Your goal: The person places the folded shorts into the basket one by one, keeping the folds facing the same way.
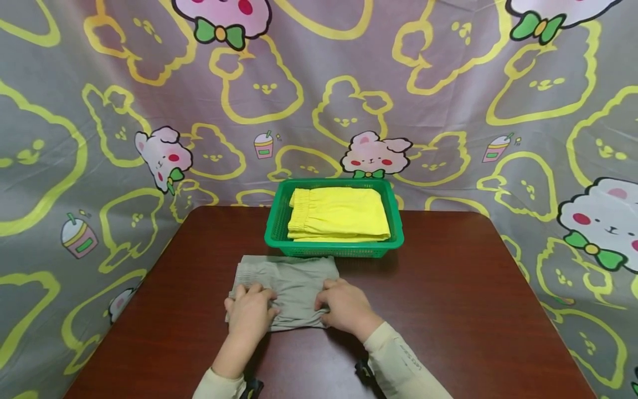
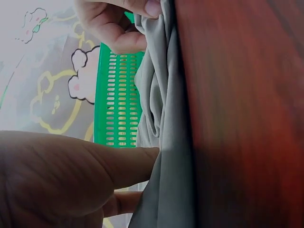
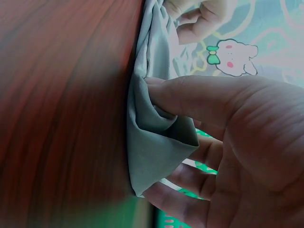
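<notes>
Folded grey shorts lie on the table, their gathered elastic waistband towards the left. Over the near left part rests my left hand, fingers spread across the cloth. Its thumb touches the near edge in the left wrist view. My right hand holds the near right corner; in the right wrist view the thumb presses into a fold, with cloth between it and the fingers. Some fingertips of both hands are hidden by cloth. Just behind the shorts stands a green basket holding a folded yellow garment.
The brown wooden table extends to both sides of the shorts. A patterned curtain with cartoon animals hangs behind and along both sides. The basket's near rim is close to the shorts' far edge.
</notes>
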Motion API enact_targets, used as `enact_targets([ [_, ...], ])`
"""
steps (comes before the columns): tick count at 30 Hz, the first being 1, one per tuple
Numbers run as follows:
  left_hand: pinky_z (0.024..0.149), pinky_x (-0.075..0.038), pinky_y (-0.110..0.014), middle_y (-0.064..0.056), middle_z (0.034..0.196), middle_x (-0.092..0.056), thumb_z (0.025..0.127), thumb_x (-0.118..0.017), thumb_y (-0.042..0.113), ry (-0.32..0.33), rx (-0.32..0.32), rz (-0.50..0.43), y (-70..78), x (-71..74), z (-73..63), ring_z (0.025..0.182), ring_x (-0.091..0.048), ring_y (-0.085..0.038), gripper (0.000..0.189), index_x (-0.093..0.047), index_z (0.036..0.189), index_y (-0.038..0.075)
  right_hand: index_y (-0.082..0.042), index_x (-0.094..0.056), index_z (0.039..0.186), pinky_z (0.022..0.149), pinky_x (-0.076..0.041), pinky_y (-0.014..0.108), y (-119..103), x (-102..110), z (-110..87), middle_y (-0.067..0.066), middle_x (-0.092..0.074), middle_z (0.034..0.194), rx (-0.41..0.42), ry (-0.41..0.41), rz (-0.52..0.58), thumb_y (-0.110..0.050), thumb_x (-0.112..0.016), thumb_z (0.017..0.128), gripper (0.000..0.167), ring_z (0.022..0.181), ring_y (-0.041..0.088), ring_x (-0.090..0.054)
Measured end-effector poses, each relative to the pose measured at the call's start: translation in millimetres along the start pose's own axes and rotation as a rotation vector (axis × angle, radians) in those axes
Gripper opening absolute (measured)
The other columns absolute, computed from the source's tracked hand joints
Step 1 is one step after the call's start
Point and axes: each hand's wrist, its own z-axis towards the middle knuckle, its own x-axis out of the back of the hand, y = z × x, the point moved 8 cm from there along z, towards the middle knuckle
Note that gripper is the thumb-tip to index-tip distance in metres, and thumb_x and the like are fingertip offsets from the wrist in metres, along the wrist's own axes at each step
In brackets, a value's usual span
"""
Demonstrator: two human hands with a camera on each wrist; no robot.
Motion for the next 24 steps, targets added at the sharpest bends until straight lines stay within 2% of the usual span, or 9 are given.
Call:
enact_targets([
  [8, 0.075, -0.041, -0.061, -0.005, 0.103, -0.067, 0.075, -0.088, 0.034, 0.003, -0.013, 0.013, 10.2, 0.4, 3.6, 0.101, -0.051, -0.038, 0.029, -0.079, 0.1, 0.023, -0.031, -0.077, 0.087, 0.063, -0.049, 0.029, 4.5, 4.6, -5.1, -0.012, -0.054, 0.087, -0.003, 0.008, -0.003, -0.025, -0.085, 0.073, 0.017, 0.093, 0.019, -0.058],
  [24, 0.073, -0.045, -0.061, -0.006, 0.101, -0.065, 0.075, -0.089, 0.035, -0.01, -0.033, 0.063, 31.6, -2.1, 6.4, 0.101, -0.052, -0.039, 0.026, -0.078, 0.095, 0.023, -0.03, -0.077, 0.087, 0.065, -0.05, 0.03, 15.5, 11.4, -16.1, -0.012, -0.054, 0.087, 0.013, 0.02, 0.003, -0.022, -0.087, 0.072, 0.019, 0.094, 0.018, -0.059],
])
